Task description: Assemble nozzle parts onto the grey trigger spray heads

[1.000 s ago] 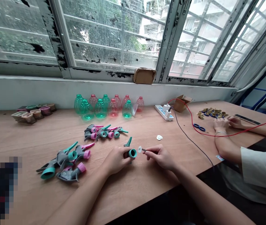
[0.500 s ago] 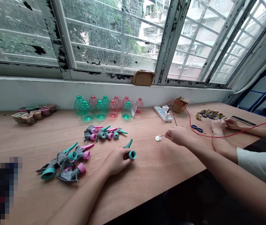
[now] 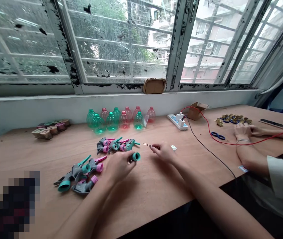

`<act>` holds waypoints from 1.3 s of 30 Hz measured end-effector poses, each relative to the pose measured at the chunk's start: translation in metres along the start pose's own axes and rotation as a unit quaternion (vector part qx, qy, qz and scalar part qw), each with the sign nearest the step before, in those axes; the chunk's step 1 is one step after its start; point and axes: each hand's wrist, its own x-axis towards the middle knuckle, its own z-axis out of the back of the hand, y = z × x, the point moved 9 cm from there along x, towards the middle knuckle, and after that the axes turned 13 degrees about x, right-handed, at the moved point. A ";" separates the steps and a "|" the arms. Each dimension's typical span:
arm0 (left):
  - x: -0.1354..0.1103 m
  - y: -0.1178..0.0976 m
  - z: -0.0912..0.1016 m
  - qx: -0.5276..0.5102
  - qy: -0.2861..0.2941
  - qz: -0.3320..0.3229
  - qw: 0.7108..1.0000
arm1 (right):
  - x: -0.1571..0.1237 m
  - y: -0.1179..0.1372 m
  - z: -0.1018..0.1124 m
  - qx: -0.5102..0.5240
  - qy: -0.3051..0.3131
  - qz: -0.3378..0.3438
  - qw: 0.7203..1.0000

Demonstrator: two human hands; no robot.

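My left hand (image 3: 118, 165) is closed round a grey spray head with a teal cap (image 3: 134, 156), held just above the wooden table (image 3: 156, 186), cap opening facing right. My right hand (image 3: 163, 152) pinches thin metal tweezers (image 3: 148, 145) whose tips point left toward the cap. I cannot see anything between the tweezer tips. A small pile of white discs (image 3: 173, 147) lies just right of my right hand.
Two heaps of spray heads lie left (image 3: 81, 174) and behind (image 3: 116, 144). Green and pink bottles (image 3: 120, 120) stand by the wall, small trays (image 3: 50, 129) far left. A power strip (image 3: 178, 121), cables and a cardboard box (image 3: 197, 110) sit right; another person's hands (image 3: 243, 132) work there.
My right hand reached out right to the white discs with the tweezers, then came back left beside the spray head. The view shifted slightly.
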 end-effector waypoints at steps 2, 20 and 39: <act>-0.001 0.032 0.027 0.050 -0.001 0.052 0.997 | -0.002 0.004 -0.013 0.049 -0.024 0.017 0.998; 0.010 0.168 0.039 0.150 0.140 0.134 0.969 | -0.005 -0.002 -0.022 0.103 -0.002 0.045 0.994; 0.033 0.168 0.001 0.170 0.216 0.068 0.959 | -0.001 -0.004 -0.021 0.135 0.004 0.042 0.990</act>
